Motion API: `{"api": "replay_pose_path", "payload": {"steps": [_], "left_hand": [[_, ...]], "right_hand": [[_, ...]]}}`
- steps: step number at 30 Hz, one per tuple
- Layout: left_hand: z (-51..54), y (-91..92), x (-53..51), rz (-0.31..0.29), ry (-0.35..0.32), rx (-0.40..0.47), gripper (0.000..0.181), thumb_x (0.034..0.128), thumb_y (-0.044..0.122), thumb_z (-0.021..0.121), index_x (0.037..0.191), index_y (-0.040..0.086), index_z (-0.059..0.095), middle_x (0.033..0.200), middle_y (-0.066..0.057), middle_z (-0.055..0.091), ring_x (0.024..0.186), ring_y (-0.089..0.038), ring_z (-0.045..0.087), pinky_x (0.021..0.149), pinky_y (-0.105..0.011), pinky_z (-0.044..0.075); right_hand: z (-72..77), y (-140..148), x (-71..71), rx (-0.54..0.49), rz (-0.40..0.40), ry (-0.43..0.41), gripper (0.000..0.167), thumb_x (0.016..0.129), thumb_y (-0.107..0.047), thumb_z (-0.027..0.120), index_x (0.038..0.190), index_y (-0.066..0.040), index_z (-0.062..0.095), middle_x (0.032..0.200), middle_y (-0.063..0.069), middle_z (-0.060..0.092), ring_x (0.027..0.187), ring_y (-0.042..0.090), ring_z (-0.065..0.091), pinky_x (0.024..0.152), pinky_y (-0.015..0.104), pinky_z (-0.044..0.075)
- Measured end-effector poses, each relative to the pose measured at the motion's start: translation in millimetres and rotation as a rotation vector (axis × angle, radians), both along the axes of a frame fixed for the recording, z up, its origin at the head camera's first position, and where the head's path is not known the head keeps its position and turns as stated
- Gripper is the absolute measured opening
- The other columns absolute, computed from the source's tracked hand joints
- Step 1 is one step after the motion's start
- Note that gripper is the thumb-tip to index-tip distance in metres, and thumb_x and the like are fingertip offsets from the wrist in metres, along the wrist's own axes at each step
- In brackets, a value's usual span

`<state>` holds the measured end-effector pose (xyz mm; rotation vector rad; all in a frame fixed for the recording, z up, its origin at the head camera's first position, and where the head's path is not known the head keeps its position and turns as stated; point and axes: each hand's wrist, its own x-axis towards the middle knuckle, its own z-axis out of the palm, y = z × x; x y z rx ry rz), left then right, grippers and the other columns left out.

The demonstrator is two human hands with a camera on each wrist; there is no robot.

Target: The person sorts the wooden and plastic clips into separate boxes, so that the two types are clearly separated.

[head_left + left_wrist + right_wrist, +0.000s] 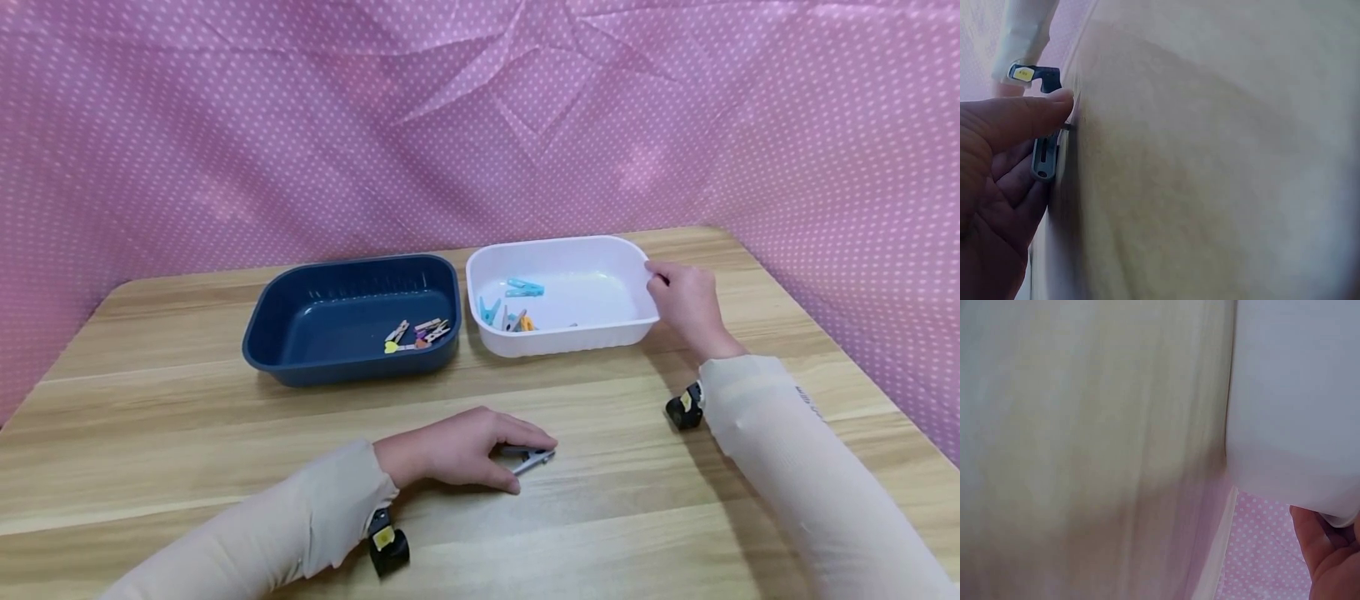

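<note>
My left hand [468, 450] is low over the tabletop, with its thumb and fingers round a grey clothespin [534, 461]. In the left wrist view the same clothespin [1044, 159] shows one slotted leg between thumb and fingers; the rest is hidden. My right hand [686, 304] grips the right end of a white basin [577, 337] by its rim. Turquoise clothespins [525, 288], a grey one and an orange one [527, 323] lie at that basin's left side. The right wrist view shows the basin's outer wall [1297, 400] and part of the right hand [1329, 553].
A dark blue basin [352, 367] stands left of the white one, a narrow gap between them. Several small wooden pegs [408, 343], some with coloured hearts, lie in its right front corner. Both basins stand on a wood-grain table [187, 433]. Pink dotted cloth [420, 125] hangs behind and beside it.
</note>
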<state>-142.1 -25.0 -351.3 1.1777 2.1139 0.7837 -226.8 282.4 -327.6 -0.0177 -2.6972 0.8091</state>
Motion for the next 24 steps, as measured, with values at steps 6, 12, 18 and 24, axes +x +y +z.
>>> {"api": "replay_pose_path", "payload": {"steps": [6, 12, 18, 24], "left_hand": [[1.8, 0.8, 0.7, -0.005, 0.006, -0.012, 0.055, 0.0838, 0.015, 0.068, 0.135, 0.021, 0.049, 0.138, 0.006, 0.048, 0.124, -0.002, 0.042, 0.104, -0.022, 0.035], [3.4, 2.0, 0.0, -0.007, 0.019, -0.03, 0.055, 0.0849, 0.016, 0.067, 0.137, 0.02, 0.048, 0.139, 0.006, 0.047, 0.125, -0.002, 0.041, 0.104, -0.023, 0.035], [5.8, 2.9, -1.7, -0.027, 0.065, -0.047, 0.054, 0.0863, 0.017, 0.065, 0.137, 0.021, 0.046, 0.139, 0.007, 0.046, 0.126, -0.004, 0.042, 0.105, -0.026, 0.036], [7.4, 2.3, -2.3, -0.017, 0.053, -0.046, 0.054, 0.0851, 0.017, 0.067, 0.136, 0.021, 0.049, 0.137, 0.007, 0.049, 0.124, -0.003, 0.043, 0.103, -0.024, 0.037]], "right_hand": [[-0.8, 0.3, -0.8, -0.004, 0.002, 0.0, 0.033, 0.09, -0.005, 0.044, 0.118, 0.006, 0.059, 0.108, 0.027, 0.062, 0.065, 0.025, 0.053, 0.045, 0.018, 0.036], [-1.0, 0.1, -0.3, -0.005, 0.006, 0.013, 0.033, 0.09, -0.004, 0.044, 0.117, 0.006, 0.06, 0.106, 0.027, 0.063, 0.061, 0.022, 0.051, 0.044, 0.018, 0.035], [-0.9, 1.1, -0.7, -0.004, -0.004, 0.021, 0.033, 0.09, -0.004, 0.044, 0.117, 0.005, 0.06, 0.105, 0.026, 0.064, 0.055, 0.019, 0.047, 0.042, 0.019, 0.034], [-1.9, 1.5, -1.6, 0.002, 0.002, 0.02, 0.033, 0.09, -0.004, 0.044, 0.117, 0.006, 0.06, 0.105, 0.027, 0.064, 0.057, 0.019, 0.049, 0.043, 0.018, 0.036]]}}
